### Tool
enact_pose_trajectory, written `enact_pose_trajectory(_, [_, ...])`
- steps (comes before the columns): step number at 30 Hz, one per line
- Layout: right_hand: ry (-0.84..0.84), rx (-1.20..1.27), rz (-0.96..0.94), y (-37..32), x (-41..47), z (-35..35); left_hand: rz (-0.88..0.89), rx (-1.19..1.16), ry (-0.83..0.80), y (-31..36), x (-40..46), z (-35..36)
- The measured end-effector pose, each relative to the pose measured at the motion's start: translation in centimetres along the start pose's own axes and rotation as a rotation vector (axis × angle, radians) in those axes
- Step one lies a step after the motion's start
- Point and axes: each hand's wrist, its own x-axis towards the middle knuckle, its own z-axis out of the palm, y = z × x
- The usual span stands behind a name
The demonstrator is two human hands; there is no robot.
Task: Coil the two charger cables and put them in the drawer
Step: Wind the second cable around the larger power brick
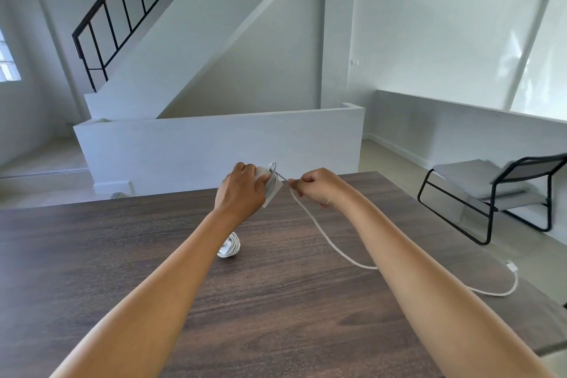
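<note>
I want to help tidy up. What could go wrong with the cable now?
The loose cable trails to the table edge, so its plug might slip off or catch. The left hand holds the wound loops; they could spring loose if the right hand tugs hard.

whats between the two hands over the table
In the head view, a short taut stretch of white charger cable runs from the coil gripped in the left hand to the right hand.
</note>
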Motion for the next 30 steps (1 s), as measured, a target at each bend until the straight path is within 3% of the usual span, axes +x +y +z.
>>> enact_pose_trajectory(6, [0.075,-0.154,-0.250,0.2,-1.4,0.0,-0.163,-0.008,0.071,-0.1,0.1,0.1])
enact_pose_trajectory(10, [0.077,-0.097,-0.313,1.1,-2.4,0.4,-0.302,-0.176,0.075,-2.0,1.0,-0.4])
enact_pose_trajectory(13, [-0.090,0.100,-0.260,1.6,-2.7,1.1,-0.455,-0.496,0.017,-2.1,1.1,-0.1])
enact_pose_trajectory(17, [-0.379,0.639,-0.076,2.3,-3.2,2.8,-0.741,-1.131,-0.054,-0.1,1.3,-0.8])
enact_pose_trajectory(20, [-0.508,0.711,-0.008,3.0,-3.2,3.8,-0.725,-1.315,-0.120,0.6,1.2,-1.8])
enact_pose_trajectory(25, [-0.546,0.599,-0.019,3.9,-2.6,4.2,-0.654,-1.620,-0.290,0.2,1.5,-2.8])
enact_pose_trajectory(28, [-0.384,0.518,0.015,4.8,-1.9,3.4,-0.513,-1.657,-0.459,-0.2,1.4,-4.1])
enact_pose_trajectory(30, [-0.158,0.425,0.023,5.0,-1.3,2.6,-0.368,-1.500,-0.604,-0.4,1.1,-5.2])
